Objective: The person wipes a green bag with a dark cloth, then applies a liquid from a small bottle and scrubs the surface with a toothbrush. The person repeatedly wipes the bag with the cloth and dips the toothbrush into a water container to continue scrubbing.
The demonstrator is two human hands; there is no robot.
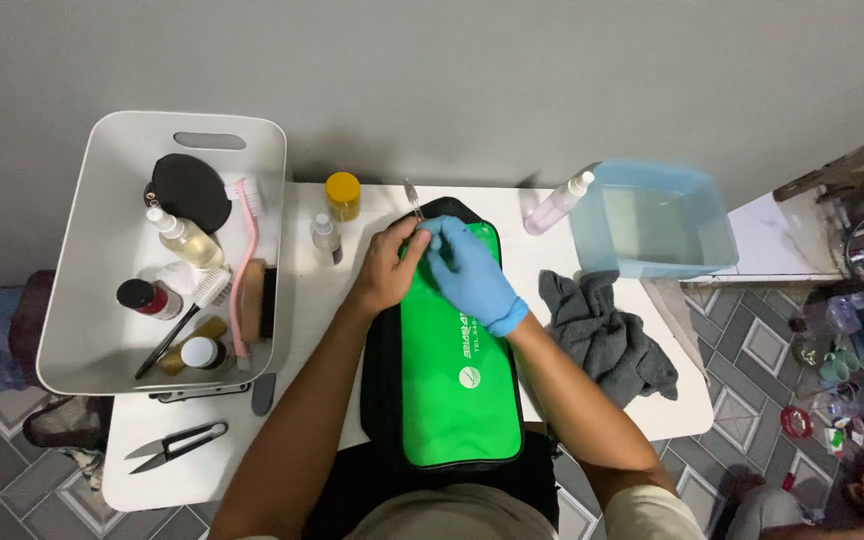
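The fingers (414,240) of the bare left hand (384,270) are pinched together on a thin metal tool (412,198) whose shaft sticks up past them toward the wall. Pressed against them from the right, the fingers (439,232) of the right hand (472,278), in a blue glove, are curled at the top edge of a green and black bag (452,385); whether they actually pinch the bag or only press on it cannot be told. Both sets of fingers meet at the bag's far end, and the bag runs from there back toward the person's body, lying flat on the white table (302,300).

Just left of the fingers stand a small clear bottle (325,237) and a yellow-capped jar (342,195). Farther left sits a white bin (122,240) holding a pink brush (245,260), a black round pad (190,190), a spray bottle (184,238) and other small bottles. Down and left of the fingers, near the table's front edge, lie small black thread snips (177,445).

Right of the fingers, a pale pink spray bottle (557,205) leans beside a translucent blue tub (652,228). Below the tub, a crumpled grey cloth (607,335) lies on the table close to the right forearm.
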